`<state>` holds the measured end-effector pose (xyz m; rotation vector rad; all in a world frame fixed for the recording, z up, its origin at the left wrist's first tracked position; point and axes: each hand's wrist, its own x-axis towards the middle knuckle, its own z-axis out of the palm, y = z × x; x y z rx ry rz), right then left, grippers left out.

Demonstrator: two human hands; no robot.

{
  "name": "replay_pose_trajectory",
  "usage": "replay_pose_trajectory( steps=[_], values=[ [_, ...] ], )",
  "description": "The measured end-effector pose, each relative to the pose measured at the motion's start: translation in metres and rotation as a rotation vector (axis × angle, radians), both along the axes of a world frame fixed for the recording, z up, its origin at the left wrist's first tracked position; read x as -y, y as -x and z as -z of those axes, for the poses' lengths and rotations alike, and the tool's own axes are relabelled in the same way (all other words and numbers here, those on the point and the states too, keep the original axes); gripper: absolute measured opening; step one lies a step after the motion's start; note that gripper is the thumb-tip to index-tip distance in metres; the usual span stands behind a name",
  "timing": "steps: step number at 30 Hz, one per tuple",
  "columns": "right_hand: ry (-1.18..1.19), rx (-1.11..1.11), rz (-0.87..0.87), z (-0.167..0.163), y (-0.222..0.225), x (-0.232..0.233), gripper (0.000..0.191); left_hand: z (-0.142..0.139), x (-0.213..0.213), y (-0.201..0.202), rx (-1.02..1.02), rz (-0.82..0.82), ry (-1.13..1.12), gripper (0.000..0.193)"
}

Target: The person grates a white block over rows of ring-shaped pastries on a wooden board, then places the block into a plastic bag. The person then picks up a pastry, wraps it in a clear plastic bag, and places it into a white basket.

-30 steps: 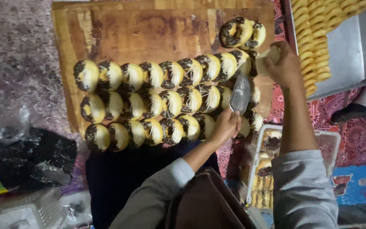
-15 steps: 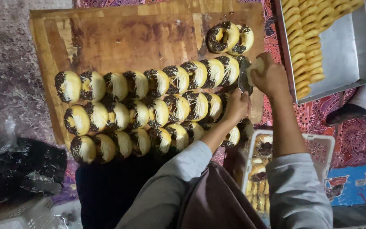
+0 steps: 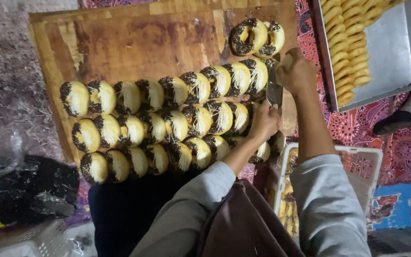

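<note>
My left hand grips the lower end of a flat metal grater held upright at the right end of the doughnut rows. At the grater's top, my right hand presses a small pale block against it. Three rows of doughnuts with chocolate sprinkles and pale shreds lie on a wooden board. Two more topped doughnuts sit apart at the board's upper right, just above my hands.
A metal tray at the upper right holds stacked plain doughnuts. A white plastic basket stands under my right forearm on a red patterned cloth. Black plastic bags lie at the lower left.
My left hand has risen with the grater toward my right hand, so the two hands are now close together. The view has shifted a little over the board.
</note>
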<state>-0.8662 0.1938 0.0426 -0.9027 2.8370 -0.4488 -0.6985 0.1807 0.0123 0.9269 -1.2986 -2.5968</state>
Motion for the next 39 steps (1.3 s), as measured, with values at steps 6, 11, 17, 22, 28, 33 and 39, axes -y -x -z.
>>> replay_pose_trajectory(
  steps=[6,11,17,22,28,33,39],
  values=[
    [0.018,0.075,-0.053,-0.003,0.013,-0.006,0.051,-0.034,0.003,-0.049,0.086,0.078,0.011,0.009],
    [0.131,0.231,0.073,-0.032,0.022,-0.017,0.053,-0.045,0.021,-0.080,0.023,0.131,0.027,0.011],
    [0.359,0.140,-0.021,-0.074,0.008,0.005,0.054,-0.039,0.053,-0.027,0.005,0.030,0.216,0.018],
    [0.379,0.075,-0.174,-0.096,0.004,0.049,0.049,-0.021,0.084,0.023,-0.027,-0.052,0.053,0.021],
    [0.165,-0.062,-0.226,-0.087,0.001,0.092,0.047,0.009,0.099,0.051,-0.038,-0.095,-0.006,0.017],
    [0.080,-0.108,-0.147,-0.060,0.005,0.107,0.044,0.022,0.098,0.056,-0.030,-0.098,-0.093,0.014],
    [0.085,-0.133,-0.125,-0.032,0.022,0.112,0.042,0.016,0.098,0.048,-0.082,-0.087,-0.075,0.019]
  ],
)
